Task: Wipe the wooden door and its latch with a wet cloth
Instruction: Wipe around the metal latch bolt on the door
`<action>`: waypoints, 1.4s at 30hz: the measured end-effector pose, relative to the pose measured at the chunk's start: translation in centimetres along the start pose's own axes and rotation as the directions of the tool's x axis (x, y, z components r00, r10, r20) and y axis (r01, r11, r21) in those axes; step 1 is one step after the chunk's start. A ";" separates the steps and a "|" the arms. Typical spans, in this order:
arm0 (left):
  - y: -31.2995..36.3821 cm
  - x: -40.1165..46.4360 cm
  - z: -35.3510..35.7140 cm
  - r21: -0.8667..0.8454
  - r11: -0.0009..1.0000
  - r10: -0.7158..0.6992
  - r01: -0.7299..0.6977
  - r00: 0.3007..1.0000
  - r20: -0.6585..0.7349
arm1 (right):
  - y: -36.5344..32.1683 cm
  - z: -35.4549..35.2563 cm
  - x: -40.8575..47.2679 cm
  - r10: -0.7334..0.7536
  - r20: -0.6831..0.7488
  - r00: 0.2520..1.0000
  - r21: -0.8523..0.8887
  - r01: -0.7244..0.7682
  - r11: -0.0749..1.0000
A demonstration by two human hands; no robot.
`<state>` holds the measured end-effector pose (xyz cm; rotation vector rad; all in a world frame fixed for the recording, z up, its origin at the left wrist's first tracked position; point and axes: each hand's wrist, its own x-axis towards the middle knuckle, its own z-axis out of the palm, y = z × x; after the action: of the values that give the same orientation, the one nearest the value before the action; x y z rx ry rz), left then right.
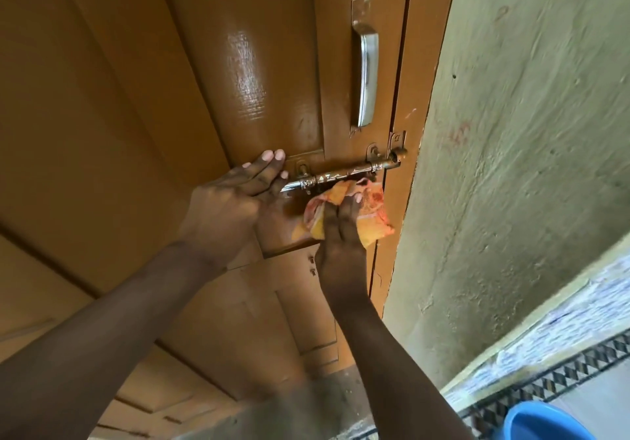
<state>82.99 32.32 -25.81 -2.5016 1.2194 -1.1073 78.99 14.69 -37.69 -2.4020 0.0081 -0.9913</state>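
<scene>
Right hand (341,235) clamps bunched orange cloth (368,212) against door (153,98), just under latch (344,173). Left hand (235,200) closed on bolt's left end, apparently steadying it; grip partly hidden. Cloth soft, limp, wet: best held wadded in fingers. Bolt rigid, likely slick, slides in its brackets. Glossy patch shows beside steel handle (366,74).

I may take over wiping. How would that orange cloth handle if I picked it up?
Probably floppy: the cloth bunches and folds under the right hand. Likely light, since fingertips alone pin it to the door. Possibly damp and clingy, though wetness isn't visible.
</scene>
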 end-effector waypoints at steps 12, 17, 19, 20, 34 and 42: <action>0.6 0.2 -0.1 0.041 0.998 -0.054 0.054 0.998 -0.012 | 0.9 0.9 -1.4 -0.022 0.075 0.997 -0.076 0.027 0.997; 0.8 0.6 -0.7 0.060 0.997 -0.041 0.040 0.999 0.016 | 1.3 -0.1 -2.1 -0.128 0.101 0.987 -0.128 0.140 0.982; 0.7 0.7 -0.6 0.056 0.998 -0.014 0.014 1.000 0.009 | 0.7 -0.4 -2.2 -0.082 0.105 0.991 0.009 0.082 0.997; 0.6 0.8 -0.7 0.052 0.999 0.002 -0.002 1.000 0.001 | 0.0 -0.6 -2.3 0.008 0.074 0.997 0.133 -0.018 0.991; -0.2 0.7 -0.2 -0.019 1.000 0.006 -0.006 1.000 -0.024 | -3.3 1.4 -3.6 0.185 0.164 0.969 0.171 -0.213 0.962; -0.1 0.5 -0.1 -0.025 1.000 -0.007 0.007 1.000 -0.019 | -7.7 -4.3 2.3 0.631 -0.346 0.694 0.709 -0.248 0.661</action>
<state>83.19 32.07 -25.37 -2.5213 1.2377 -1.1269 76.41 18.75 -30.01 -1.3166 0.4395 -1.1845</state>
